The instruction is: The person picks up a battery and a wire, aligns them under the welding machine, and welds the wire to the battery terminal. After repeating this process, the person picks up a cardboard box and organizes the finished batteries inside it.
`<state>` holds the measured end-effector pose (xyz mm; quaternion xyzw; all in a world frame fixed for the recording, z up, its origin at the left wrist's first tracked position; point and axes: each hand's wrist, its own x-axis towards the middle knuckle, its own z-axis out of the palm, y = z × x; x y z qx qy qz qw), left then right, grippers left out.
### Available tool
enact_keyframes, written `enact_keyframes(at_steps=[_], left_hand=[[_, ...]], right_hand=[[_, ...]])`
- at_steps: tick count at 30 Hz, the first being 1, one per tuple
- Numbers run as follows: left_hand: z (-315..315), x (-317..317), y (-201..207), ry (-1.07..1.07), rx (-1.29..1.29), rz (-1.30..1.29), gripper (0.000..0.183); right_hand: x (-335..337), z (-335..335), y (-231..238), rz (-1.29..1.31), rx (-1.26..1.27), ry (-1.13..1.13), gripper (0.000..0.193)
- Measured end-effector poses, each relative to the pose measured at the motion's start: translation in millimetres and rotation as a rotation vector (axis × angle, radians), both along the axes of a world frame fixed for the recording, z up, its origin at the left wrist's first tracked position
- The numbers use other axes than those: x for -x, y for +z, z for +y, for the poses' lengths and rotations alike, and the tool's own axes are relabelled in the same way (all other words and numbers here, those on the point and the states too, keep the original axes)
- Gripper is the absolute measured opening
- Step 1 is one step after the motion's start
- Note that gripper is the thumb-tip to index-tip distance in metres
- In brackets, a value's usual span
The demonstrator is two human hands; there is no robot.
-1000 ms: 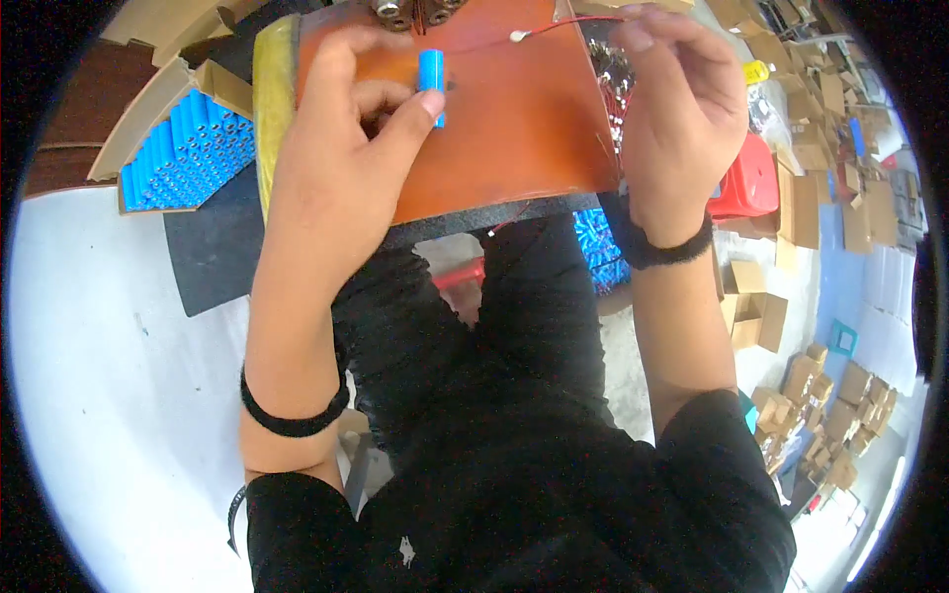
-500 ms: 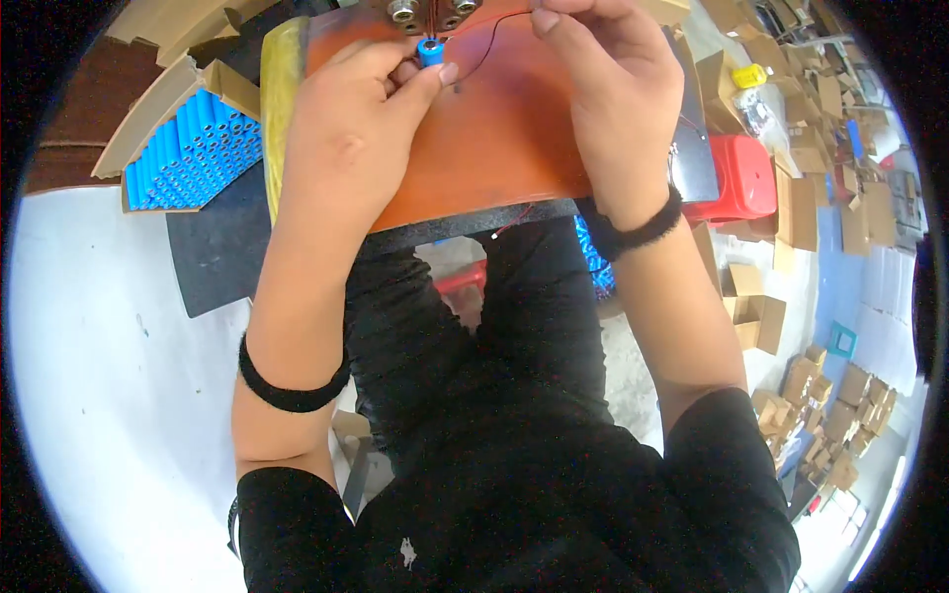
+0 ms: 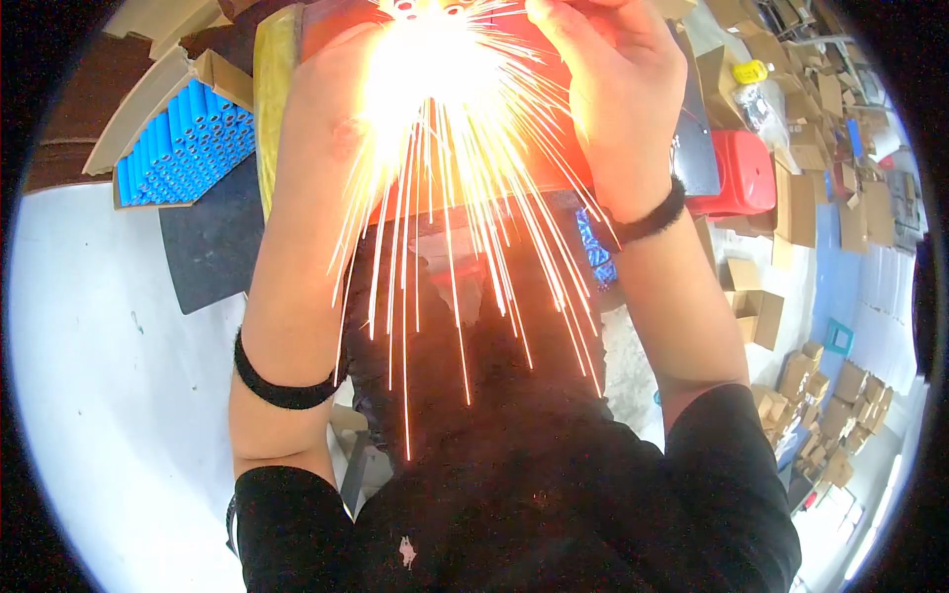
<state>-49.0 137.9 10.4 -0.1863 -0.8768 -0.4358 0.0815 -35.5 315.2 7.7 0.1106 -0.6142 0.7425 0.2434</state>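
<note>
A blinding white-yellow flash bursts at the top middle, below the metal heads (image 3: 455, 9) of a machine. Long sparks fan out and rain down over the orange work surface (image 3: 539, 163) and my lap. My left hand (image 3: 318, 138) stays at the flash; glare swallows its fingers and the blue battery cell they pinched half a second ago, its pose otherwise much the same. To the right, my right hand (image 3: 633, 109) is raised with thumb and fingers pinched at the upper edge. The thin wire it held in the earlier frame is lost in the brightness.
An open cardboard box of blue battery cells (image 3: 188, 138) stands at left, beside a black mat (image 3: 213, 242) and a yellow strip (image 3: 272, 109). More blue cells (image 3: 595, 247) show below the surface's right edge. A red plastic stool (image 3: 746, 173) and cardboard boxes (image 3: 756, 311) lie right.
A bright flash with flying sparks has appeared at the cell under the machine heads, hiding my left fingers, the cell and the wire. Both hands have hardly moved.
</note>
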Motion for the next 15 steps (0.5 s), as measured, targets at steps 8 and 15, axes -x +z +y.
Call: enact_keyframes(at_steps=[8,15], left_hand=[[1.2,-5.1,4.8,-0.027,0.053,-0.002,0.033],[-79.5,-17.0,26.9,0.253,0.144,0.340,0.021]], right_hand=[[-10.4,2.7,4.8,-0.089,0.085,-0.019,0.007],[-74.3,78.1,26.1,0.132,-0.192,-0.271,0.012]])
